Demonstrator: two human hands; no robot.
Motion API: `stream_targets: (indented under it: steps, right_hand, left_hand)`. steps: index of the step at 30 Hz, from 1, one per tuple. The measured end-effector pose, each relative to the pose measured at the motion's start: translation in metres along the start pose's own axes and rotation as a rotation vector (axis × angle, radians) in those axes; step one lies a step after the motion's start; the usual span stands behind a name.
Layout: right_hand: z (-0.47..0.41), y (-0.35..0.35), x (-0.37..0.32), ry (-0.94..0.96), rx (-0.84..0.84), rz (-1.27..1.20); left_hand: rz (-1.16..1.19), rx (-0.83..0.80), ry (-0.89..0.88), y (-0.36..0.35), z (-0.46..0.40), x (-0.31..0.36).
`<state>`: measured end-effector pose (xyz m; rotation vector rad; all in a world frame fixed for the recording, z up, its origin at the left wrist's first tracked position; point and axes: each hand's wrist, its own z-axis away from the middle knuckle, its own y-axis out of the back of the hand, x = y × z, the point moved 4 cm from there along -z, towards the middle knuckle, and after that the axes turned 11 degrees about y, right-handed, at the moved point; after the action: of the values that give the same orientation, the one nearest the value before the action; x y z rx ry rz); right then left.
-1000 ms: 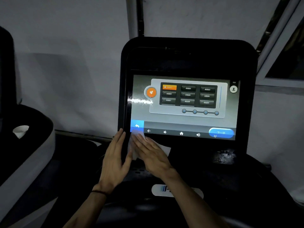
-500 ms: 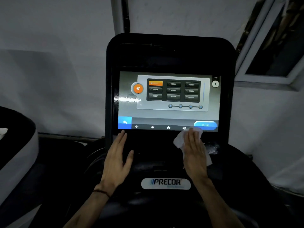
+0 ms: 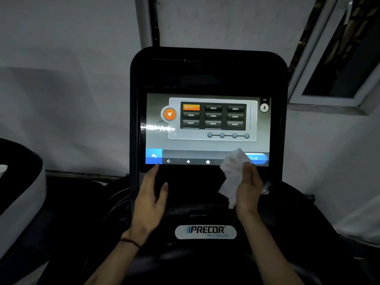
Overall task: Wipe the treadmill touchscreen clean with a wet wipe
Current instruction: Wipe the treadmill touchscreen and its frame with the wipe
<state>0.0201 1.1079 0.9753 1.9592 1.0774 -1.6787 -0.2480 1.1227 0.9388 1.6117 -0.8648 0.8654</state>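
The lit treadmill touchscreen (image 3: 205, 145) sits in a black console straight ahead and shows a menu of buttons and a bottom icon bar. My right hand (image 3: 248, 188) holds a crumpled white wet wipe (image 3: 232, 171) against the screen's lower right corner, where it covers part of the blue button. My left hand (image 3: 151, 194) rests flat on the black bezel below the lower left corner, fingers apart, fingertips at the screen's edge. A bright smear (image 3: 158, 128) shows on the left side of the screen.
A PRECOR badge (image 3: 205, 231) marks the console below my hands. Another machine (image 3: 18, 182) with a white edge stands at the left. A white wall is behind, and a window frame (image 3: 329, 99) is at the upper right.
My right hand has slid the wipe from the lower left of the screen along the bottom edge to the lower right, and the wipe is now lifted higher onto the screen. My left hand stays put.
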Motion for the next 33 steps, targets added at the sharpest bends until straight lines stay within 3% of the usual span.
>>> stream_targets:
  steps: [3, 6, 11, 17, 24, 27, 31, 33]
  right_hand:
    - [0.003, -0.018, -0.009, -0.219, 0.008, -0.312]
    - [0.011, -0.037, -0.022, -0.351, -0.09, -0.553]
    - [0.025, -0.052, -0.038, -0.483, -0.194, -0.635]
    - [0.026, -0.055, -0.038, -0.403, -0.253, -0.589]
    - [0.017, -0.05, -0.034, -0.312, -0.28, -0.558]
    - [0.008, -0.04, -0.033, -0.204, -0.238, -0.41]
    - [-0.011, -0.019, -0.035, 0.103, -0.318, -0.033]
    - [-0.017, -0.011, -0.032, 0.129, -0.344, 0.02]
  left_hand:
    - [0.209, -0.133, 0.047, -0.013, -0.004, 0.025]
    - [0.363, -0.272, 0.162, -0.03, -0.003, 0.053]
    - [0.573, -0.433, 0.324, -0.056, 0.005, 0.083]
    - [0.685, -0.393, 0.374, -0.063, 0.004, 0.089]
    - [0.541, -0.269, 0.299, -0.062, -0.009, 0.084]
    - [0.516, -0.23, 0.26, -0.06, -0.014, 0.09]
    - [0.408, -0.141, 0.197, -0.055, -0.027, 0.086]
    - [0.367, -0.101, 0.169, -0.052, -0.031, 0.089]
